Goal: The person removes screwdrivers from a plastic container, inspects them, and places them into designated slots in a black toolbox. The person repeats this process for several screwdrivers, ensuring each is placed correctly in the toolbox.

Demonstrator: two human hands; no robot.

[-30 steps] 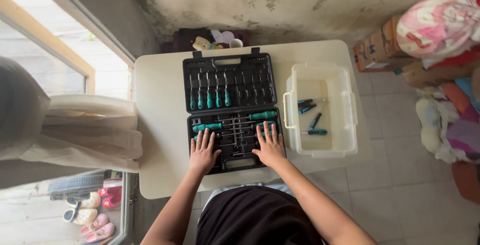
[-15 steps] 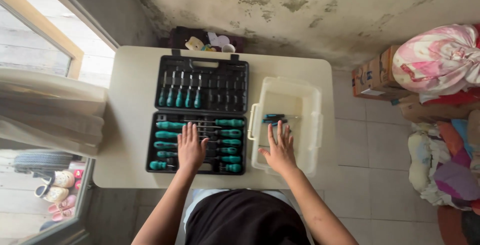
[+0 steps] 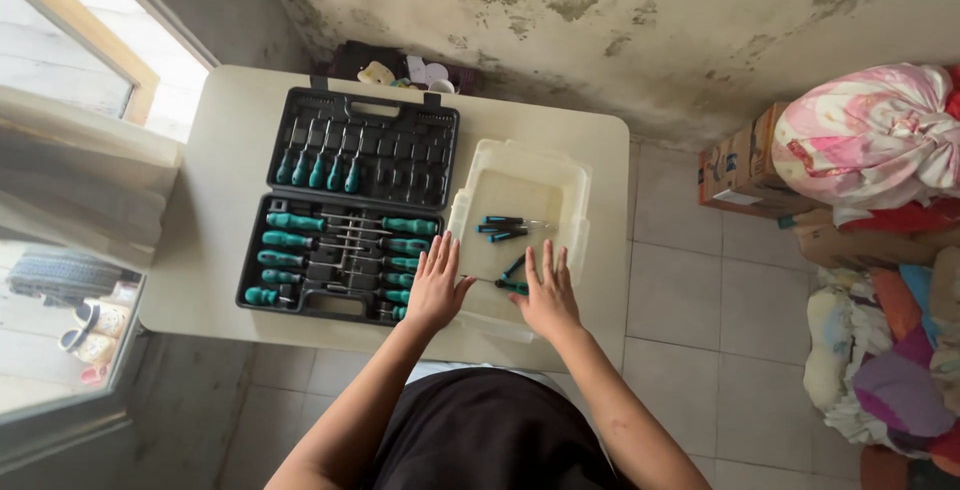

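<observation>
Working from the left, the open black tool case (image 3: pixel 345 220) lies flat on the cream tabletop (image 3: pixel 215 150), its teal-handled screwdrivers (image 3: pixel 320 168) seated in their slots. The left hand (image 3: pixel 436 288) rests flat with fingers spread at the case's near right corner, against the near left corner of the clear plastic bin (image 3: pixel 520 225), grasping nothing. The right hand (image 3: pixel 547 295) lies flat and spread over the bin's near edge, also empty. Inside the bin about 3 loose teal tools (image 3: pixel 505 227) lie on its floor. A steady hold would want both palms on the bin's rim, not on the case, which sits touching the bin. Further right stand cardboard boxes (image 3: pixel 745 160), a pink bundle (image 3: pixel 865 135) and heaped cloth (image 3: pixel 885 350) on the tiled floor (image 3: pixel 680 300).
</observation>
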